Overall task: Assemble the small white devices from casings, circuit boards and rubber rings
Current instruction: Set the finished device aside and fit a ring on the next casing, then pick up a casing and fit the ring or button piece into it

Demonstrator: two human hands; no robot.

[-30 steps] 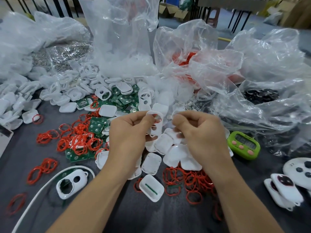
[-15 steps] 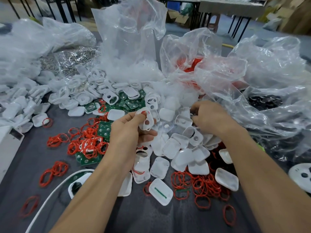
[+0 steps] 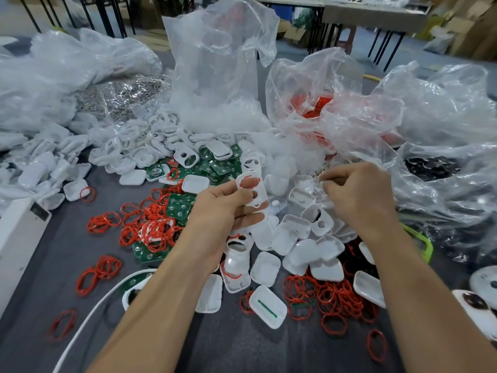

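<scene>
Left hand (image 3: 223,208) pinches an upright white casing (image 3: 251,188); right hand (image 3: 357,195), just right of it, pinches something too small to identify.

This is a small-parts assembly workshop, a factory floor rather than a home. A grey worktop (image 3: 269,351) is heaped with loose stock in bulk: white casings (image 3: 304,254) piled at the centre, green circuit boards (image 3: 177,208) toward ten o'clock, and red rubber rings (image 3: 330,294) scattered at five o'clock. Large clear plastic bags (image 3: 215,63) of further parts stand open from nine through three o'clock. Beyond them, at twelve to one o'clock, are metal-legged tables (image 3: 376,17), and cardboard boxes (image 3: 473,28) are stacked on a bare floor.
</scene>
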